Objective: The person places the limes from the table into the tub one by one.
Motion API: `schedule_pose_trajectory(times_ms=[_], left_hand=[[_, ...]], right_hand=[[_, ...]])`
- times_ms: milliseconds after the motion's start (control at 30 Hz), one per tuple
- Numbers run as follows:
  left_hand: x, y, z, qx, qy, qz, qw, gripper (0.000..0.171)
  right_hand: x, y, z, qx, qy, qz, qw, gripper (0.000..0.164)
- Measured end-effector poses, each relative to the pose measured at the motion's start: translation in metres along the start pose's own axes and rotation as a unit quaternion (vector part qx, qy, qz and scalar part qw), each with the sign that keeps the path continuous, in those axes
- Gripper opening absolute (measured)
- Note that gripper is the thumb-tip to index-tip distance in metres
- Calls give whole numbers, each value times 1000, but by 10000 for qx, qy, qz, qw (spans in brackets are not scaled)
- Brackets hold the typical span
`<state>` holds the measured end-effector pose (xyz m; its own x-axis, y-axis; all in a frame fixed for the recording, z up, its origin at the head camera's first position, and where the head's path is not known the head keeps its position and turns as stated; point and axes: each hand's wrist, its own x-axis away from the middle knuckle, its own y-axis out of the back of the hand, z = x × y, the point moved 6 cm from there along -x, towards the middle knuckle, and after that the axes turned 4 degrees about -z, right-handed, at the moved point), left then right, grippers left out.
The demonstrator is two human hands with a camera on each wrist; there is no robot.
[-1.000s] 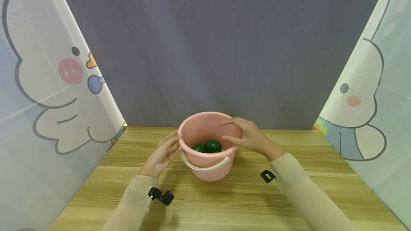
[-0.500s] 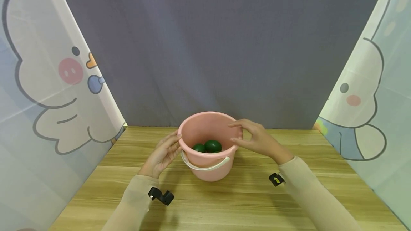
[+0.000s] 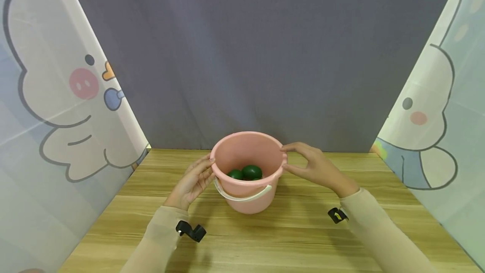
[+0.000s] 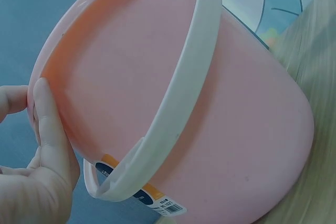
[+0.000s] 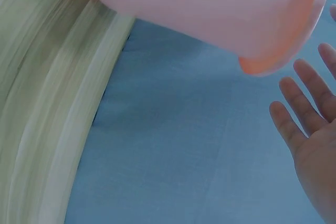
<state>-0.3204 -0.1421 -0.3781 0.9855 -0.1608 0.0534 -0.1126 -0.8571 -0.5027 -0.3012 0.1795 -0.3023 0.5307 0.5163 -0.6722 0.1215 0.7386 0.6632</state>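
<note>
A pink bucket [image 3: 248,201] stands upright on the wooden table with its pale handle [image 3: 246,199] hanging down at the front. Inside lie glossy dark green oval things [image 3: 251,172], perhaps avocados; the bucket's front wall hides their lower parts. My left hand [image 3: 194,182] holds the rim at the left, and its thumb [image 4: 50,124] presses under the rim in the left wrist view. At the right rim is my right hand [image 3: 316,165], its thumb and forefinger spread. Its other fingers [image 5: 307,103] are extended beside the bucket in the right wrist view and grip nothing.
The wooden table [image 3: 242,243] ends against a grey cloth [image 3: 265,62] just behind the bucket. Cartoon-printed cloths stand at the left [image 3: 57,96] and right [image 3: 428,117]. Black camera mounts [image 3: 190,231] sit on both wrists.
My right hand has drawn back to the right, from over the bucket's opening to its right rim. The left hand, the bucket and the green things stay in place.
</note>
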Motion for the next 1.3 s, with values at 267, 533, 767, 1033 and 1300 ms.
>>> schedule_pose_trajectory(times_ms=[267, 533, 767, 1033, 1300], left_hand=[[0, 0, 0, -23, -6, 4, 10000, 51], [0, 0, 1, -9, 4, 12, 10000, 52], [1, 0, 1, 14, -19, 35, 10000, 50], [0, 0, 1, 78, -13, 20, 10000, 51], [0, -1, 1, 119, -2, 5, 9999, 50]], right_hand=[[13, 9, -4, 258, -398, -4, 9989, 46], [29, 17, -10, 391, -537, -16, 9978, 44], [42, 22, -17, 467, -624, -6, 9970, 44], [60, 26, -25, 667, -729, 49, 9951, 44], [71, 28, -29, 758, -733, 48, 9944, 43]])
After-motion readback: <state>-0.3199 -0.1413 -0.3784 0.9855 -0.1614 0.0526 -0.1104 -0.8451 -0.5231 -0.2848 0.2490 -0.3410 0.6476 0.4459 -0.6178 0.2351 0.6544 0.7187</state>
